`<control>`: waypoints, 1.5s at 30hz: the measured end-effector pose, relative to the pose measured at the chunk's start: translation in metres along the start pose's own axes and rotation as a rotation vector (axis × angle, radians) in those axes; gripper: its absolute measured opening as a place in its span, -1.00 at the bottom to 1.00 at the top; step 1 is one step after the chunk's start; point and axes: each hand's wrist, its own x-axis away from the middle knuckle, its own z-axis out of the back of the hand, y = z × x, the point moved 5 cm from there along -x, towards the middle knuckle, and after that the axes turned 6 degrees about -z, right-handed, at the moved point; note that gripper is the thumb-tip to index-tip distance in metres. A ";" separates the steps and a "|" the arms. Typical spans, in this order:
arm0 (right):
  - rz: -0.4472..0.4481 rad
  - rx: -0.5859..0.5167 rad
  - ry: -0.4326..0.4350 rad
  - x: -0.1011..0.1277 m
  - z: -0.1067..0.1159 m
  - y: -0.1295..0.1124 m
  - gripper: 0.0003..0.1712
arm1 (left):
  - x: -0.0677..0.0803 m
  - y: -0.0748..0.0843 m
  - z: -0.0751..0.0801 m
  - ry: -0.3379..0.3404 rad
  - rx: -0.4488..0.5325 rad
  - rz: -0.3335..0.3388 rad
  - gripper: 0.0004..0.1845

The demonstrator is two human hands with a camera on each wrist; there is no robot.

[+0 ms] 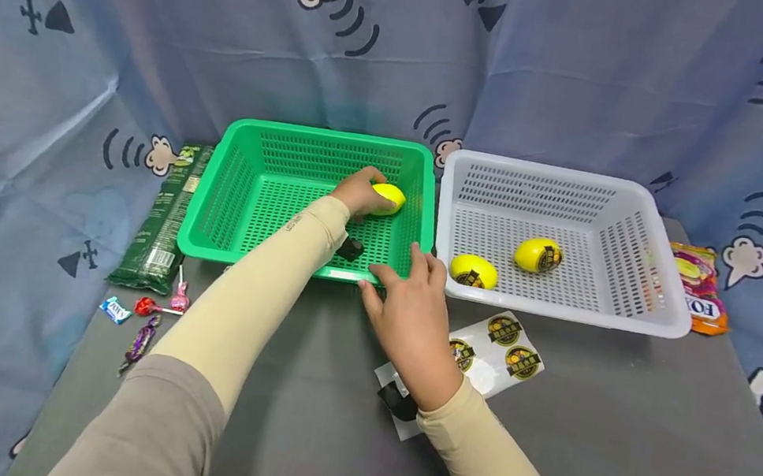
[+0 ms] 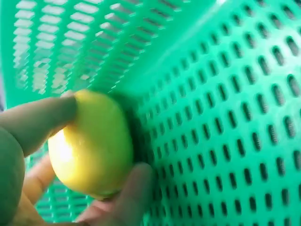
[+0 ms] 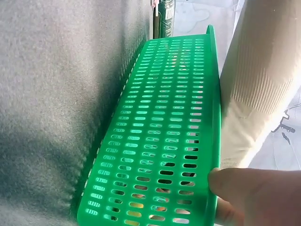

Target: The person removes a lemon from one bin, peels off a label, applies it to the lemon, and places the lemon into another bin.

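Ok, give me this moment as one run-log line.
left hand: grips lemon in green basket | right hand: touches green basket's near rim | white basket: holds two stickered lemons | sticker sheet: on grey table

lemons (image 1: 531, 252): super bright yellow, black-and-gold stickers (image 1: 549, 258) on two
left basket (image 1: 330, 134): straight-up green
right basket (image 1: 540, 165): basically white
sticker sheet (image 1: 489, 362): white, black-and-gold circles
backdrop (image 1: 387, 72): bluish-purple, pinkish cartoon blobs, black curves
surface (image 1: 302, 419): just grey

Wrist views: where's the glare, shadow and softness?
Left wrist: bright glare on the image-left side of the lemon, which looks slightly soft, as do the fingers; right wrist: the table darkens into shadow along the basket.
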 end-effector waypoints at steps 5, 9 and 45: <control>-0.007 -0.002 0.024 0.000 0.004 0.000 -0.66 | 0.011 0.003 0.010 0.076 0.023 -0.093 -0.41; 0.006 -0.023 0.016 -0.001 0.003 0.000 -0.65 | 0.035 0.009 0.027 0.073 0.197 -0.150 -0.39; -0.308 -0.308 -0.001 0.037 0.067 0.075 -0.53 | 0.255 0.011 -0.122 0.077 -0.234 -0.608 -0.58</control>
